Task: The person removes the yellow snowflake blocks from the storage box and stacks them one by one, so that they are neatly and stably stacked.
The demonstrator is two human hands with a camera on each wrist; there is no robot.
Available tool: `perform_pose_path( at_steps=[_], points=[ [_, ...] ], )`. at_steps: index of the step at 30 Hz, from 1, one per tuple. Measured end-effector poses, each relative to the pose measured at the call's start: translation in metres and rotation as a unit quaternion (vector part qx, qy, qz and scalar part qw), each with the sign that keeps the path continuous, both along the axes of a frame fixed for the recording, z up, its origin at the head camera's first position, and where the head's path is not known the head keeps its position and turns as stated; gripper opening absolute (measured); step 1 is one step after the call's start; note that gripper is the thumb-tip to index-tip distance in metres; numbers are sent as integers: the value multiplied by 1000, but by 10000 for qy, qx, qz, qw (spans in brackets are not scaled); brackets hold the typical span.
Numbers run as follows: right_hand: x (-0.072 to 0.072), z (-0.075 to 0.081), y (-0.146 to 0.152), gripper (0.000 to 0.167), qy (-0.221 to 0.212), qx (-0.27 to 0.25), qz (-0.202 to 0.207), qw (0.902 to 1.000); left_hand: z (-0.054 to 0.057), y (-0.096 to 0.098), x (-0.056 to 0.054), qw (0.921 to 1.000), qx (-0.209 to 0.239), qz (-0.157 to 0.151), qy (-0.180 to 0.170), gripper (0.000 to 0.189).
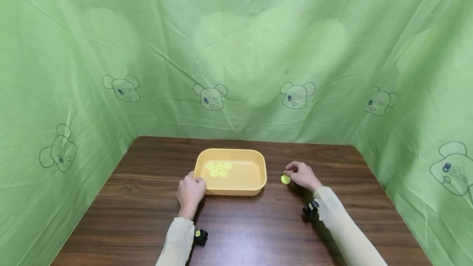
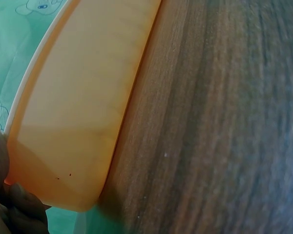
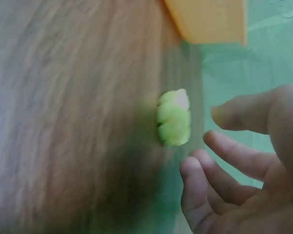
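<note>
A yellow plastic tray (image 1: 236, 180) with rounded corners stands on the wooden table in the head view. Its near left corner is gripped by my left hand (image 1: 191, 192), thumb over the rim; the left wrist view has those fingers (image 2: 27, 209) at the tray's end. Several pale yellow flower-shaped pieces (image 1: 219, 170) lie together in the tray's left half. To the tray's right, one yellow-green flower-shaped piece (image 1: 285, 180) sits on the table. My right hand (image 1: 301, 175) hovers beside it, and the right wrist view shows thumb and fingers spread, apart from the piece (image 3: 175, 118).
Green cloth (image 1: 244, 52) printed with bear faces hangs behind the dark wooden table (image 1: 244, 225) and along both sides. A small black camera is strapped to each wrist, over pale sleeves (image 1: 345, 225).
</note>
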State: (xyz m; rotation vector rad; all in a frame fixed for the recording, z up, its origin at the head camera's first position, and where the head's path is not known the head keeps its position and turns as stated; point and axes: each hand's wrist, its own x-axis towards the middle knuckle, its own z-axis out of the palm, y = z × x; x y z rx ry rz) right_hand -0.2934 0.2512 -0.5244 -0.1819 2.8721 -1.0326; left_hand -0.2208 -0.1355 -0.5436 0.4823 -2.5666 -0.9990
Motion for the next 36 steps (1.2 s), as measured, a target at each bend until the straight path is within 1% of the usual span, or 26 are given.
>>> perform_pose_path(
  at_steps=[2,5,8,11,15,17,19,22,26,28,31,34,36],
  points=[
    [0,3,-2,21,177,-6,-62,9998,0,0,0,10000,-3,1,19,30],
    [-3,8,-10,19,455,-55,-158,9988,0,1,0,10000,-24,23,60,26],
    [-7,16,-23,16,808,-186,-155,9964,0,0,0,9999,-65,22,79,23],
    [-11,26,-44,14,1142,-367,-2,9928,1,-1,0,9999,-88,-2,51,23],
    [-18,41,-82,14,1277,-522,311,9900,2,-1,0,10000,-74,-12,17,22],
    [-21,45,-102,14,1180,-564,406,9906,2,-1,0,10000,-68,7,13,22],
    [-24,44,-121,13,1033,-571,506,9917,2,0,0,10000,-65,21,16,22],
    [-24,39,-149,12,700,-456,709,9940,2,0,0,10000,-57,9,14,23],
    [-19,28,-178,15,304,-185,1008,9943,2,1,-1,10000,-60,5,0,25],
    [-16,23,-190,17,169,-91,1053,9943,2,1,-1,10000,-52,-1,-9,26],
    [-14,14,-202,25,44,105,966,9953,2,0,-1,10000,-38,-17,-4,29],
    [-12,9,-207,31,-59,296,882,9956,3,-1,0,10000,-24,-44,14,31],
    [-10,7,-206,30,0,464,869,9951,2,-1,0,10000,-29,-44,31,31]
  ],
)
